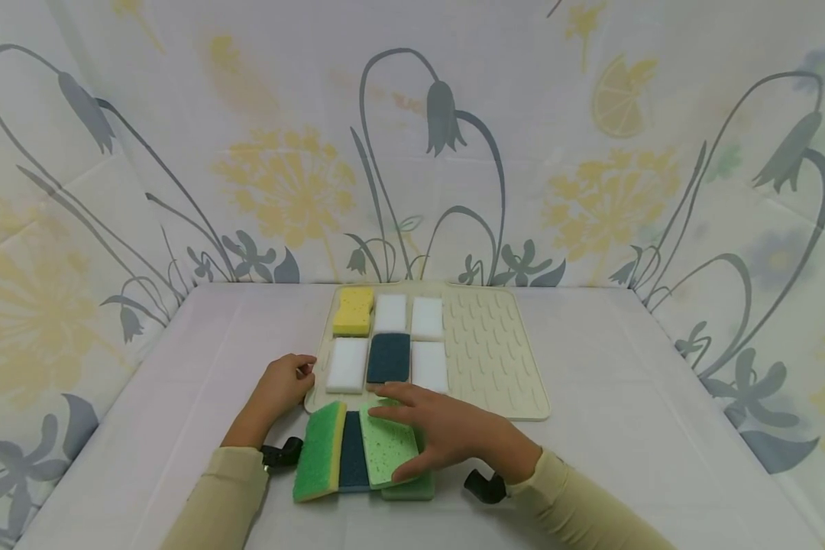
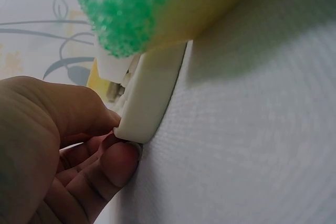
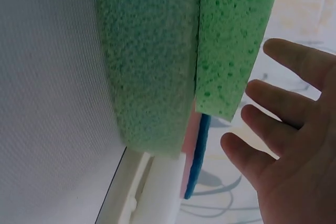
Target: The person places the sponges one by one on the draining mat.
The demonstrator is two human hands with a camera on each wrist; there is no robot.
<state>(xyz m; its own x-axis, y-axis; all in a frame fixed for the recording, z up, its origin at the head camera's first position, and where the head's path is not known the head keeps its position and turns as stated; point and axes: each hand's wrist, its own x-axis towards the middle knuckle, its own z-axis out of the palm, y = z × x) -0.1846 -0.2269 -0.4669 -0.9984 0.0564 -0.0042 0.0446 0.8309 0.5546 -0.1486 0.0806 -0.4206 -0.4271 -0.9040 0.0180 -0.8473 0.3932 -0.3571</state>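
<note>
My left hand (image 1: 285, 386) pinches the near left corner of a cream ridged drying mat (image 1: 498, 351) between thumb and fingers, as the left wrist view shows at the mat's edge (image 2: 152, 95). With fingers spread, my right hand (image 1: 447, 428) hovers over a light green sponge (image 1: 392, 447) in the pile before the mat. That sponge lies tilted on another green sponge (image 1: 412, 489). Beside it are a dark blue scouring sponge (image 1: 353, 454) and a leaning green-and-yellow sponge (image 1: 319, 451). In the right wrist view, the fingers are beside the light green sponge (image 3: 231, 40).
On the mat's left part, two rows hold a yellow sponge (image 1: 353, 312), several white sponges (image 1: 347, 365) and a dark blue scouring sponge (image 1: 388, 357) with a pink side. A flowered cloth (image 1: 412, 191) hangs behind the white-covered table (image 1: 632, 428).
</note>
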